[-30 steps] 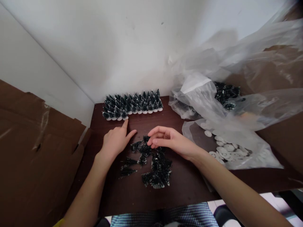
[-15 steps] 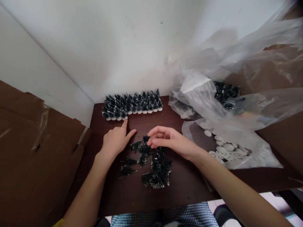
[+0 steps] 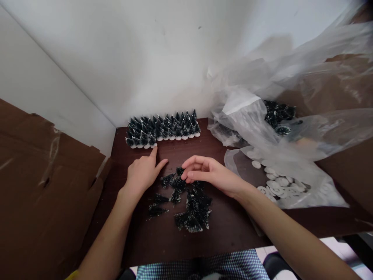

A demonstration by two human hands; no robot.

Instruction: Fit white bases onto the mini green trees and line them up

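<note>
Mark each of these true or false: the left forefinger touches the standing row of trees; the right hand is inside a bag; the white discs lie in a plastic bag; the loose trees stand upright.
1. Left hand forefinger touches the standing row of miniature trees: true.
2. Right hand is inside a bag: false; it is over the loose miniature trees.
3. White discs lie in a clear plastic bag: true.
4. Loose trees stand upright: false; they lie flat.

1. Soft, even daylight fills the scene; the white wall is bright.
2. The dark brown wooden tabletop stays dim, with faint shadows under the arms.
3. The crumpled clear plastic bags show pale glare.
4. Edges bend from wide-angle distortion and blur slightly.
</note>
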